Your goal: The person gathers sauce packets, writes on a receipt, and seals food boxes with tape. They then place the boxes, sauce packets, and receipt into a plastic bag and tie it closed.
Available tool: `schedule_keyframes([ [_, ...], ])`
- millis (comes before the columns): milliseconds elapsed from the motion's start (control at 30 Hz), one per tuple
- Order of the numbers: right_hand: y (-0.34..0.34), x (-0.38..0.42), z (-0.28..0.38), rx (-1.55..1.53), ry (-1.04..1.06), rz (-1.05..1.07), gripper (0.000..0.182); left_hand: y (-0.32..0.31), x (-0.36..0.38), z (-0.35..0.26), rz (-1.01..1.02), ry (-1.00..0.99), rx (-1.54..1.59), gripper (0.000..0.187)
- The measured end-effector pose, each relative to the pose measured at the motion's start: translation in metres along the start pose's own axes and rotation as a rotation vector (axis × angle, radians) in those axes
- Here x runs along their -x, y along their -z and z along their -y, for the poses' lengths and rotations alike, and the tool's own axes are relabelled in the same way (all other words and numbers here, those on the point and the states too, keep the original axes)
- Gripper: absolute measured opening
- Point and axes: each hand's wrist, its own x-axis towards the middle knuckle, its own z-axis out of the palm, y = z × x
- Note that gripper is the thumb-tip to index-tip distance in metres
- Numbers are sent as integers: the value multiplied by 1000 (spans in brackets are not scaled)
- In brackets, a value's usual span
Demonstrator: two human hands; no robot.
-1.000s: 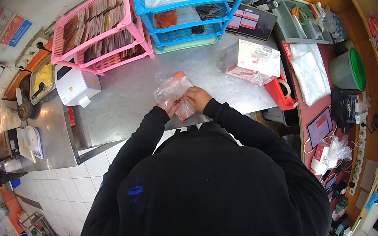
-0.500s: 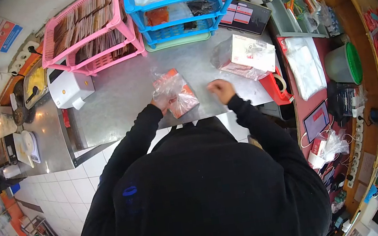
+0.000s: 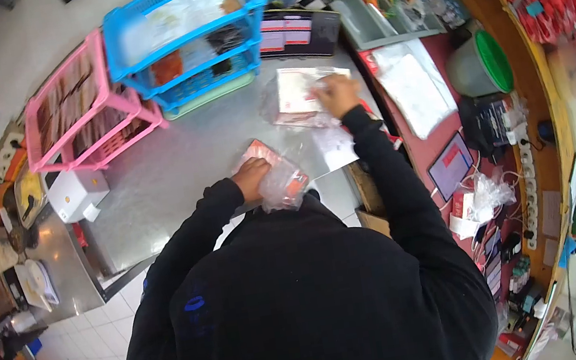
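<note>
Steel counter (image 3: 176, 166): fills the middle of the view, with the person in a black top at its near edge.
Blue tiered basket (image 3: 182, 29): far side of the counter, holding packets on its shelves.
Pink tiered basket (image 3: 82, 106): just left of the blue one, stacked with brown packets.
White label printer (image 3: 76, 195): on the left part of the counter, near the pink basket.
Green-lidded bin (image 3: 482, 64): on the red side table to the right.
Bagged white box (image 3: 302, 93): far right part of the counter, inside clear plastic.
Orange packet in a clear bag (image 3: 280, 177): at the near edge of the counter, right of centre.
Right hand (image 3: 336, 94): stretched out, resting on the bagged white box; whether it grips cannot be told.
Left hand (image 3: 252, 177): closed on the orange packet in a clear bag.
</note>
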Motion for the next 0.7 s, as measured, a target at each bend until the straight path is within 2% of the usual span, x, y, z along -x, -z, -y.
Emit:
schedule_keyframes([
  [67,-23,-4,-6,-191,99,-90,24,-4,-14,-4,-205,14,184,52],
  [100,-21,1,-1,-307,72,-67,24,-5,-24,-9,-305,26,278,53],
  [167,-14,12,7,-485,48,-1,22,1,-49,-37,-653,361,38,47],
  [200,-13,19,6,-551,43,46,20,17,-66,-59,-692,296,-93,48],
  [233,-11,23,4,-585,186,60,18,36,-81,-88,-725,233,-222,48],
  [267,-7,27,-1,-620,332,72,17,42,-94,-99,-675,233,-288,48],
  [300,-2,32,-6,-720,279,134,17,47,-108,-110,-626,229,-352,47],
  [367,9,42,-20,-919,175,256,18,54,-129,-102,-368,349,-351,45],
  [467,71,56,-78,-952,-73,171,19,57,-147,-95,-314,182,-196,41],
  [500,73,69,-113,-715,-88,64,18,59,-150,-98,-282,166,-270,40],
  [533,65,87,-152,-478,-102,-39,18,53,-152,-91,-376,250,117,39],
  [600,43,134,-208,-438,-495,238,24,32,-156,-78,-539,408,897,38],
  [633,44,141,-206,-354,-507,286,25,38,-161,-93,-666,361,1354,35],
  [700,45,151,-198,-180,-525,381,28,35,-156,-76,-691,385,491,34],
])
